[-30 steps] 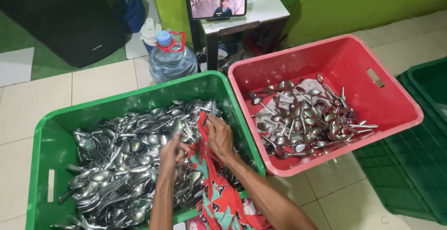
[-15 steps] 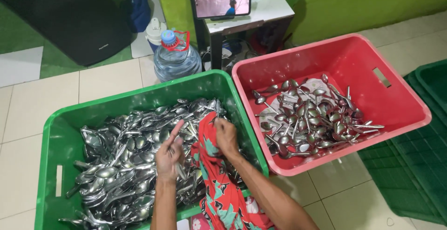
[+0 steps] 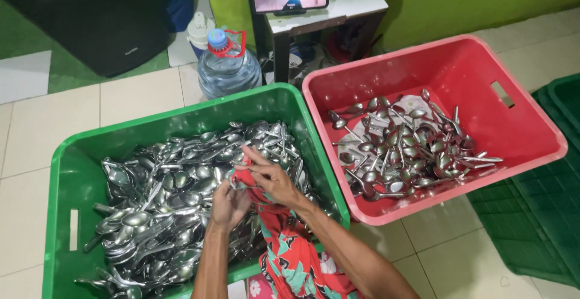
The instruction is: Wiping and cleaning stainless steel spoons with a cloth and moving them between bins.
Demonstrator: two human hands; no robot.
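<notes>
Tiled floor, two crates side by side. Lower centre of frame, over green crate (image 3: 78,172) heaped with spoons (image 3: 163,208): left hand (image 3: 228,205) and right hand (image 3: 272,178) pinching one spoon (image 3: 241,181) in red cloth (image 3: 290,250). Light, stiff, likely slippery; best gripped by handle.

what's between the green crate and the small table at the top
In the head view, a water jug stands on the floor between the green crate and the table.
</notes>
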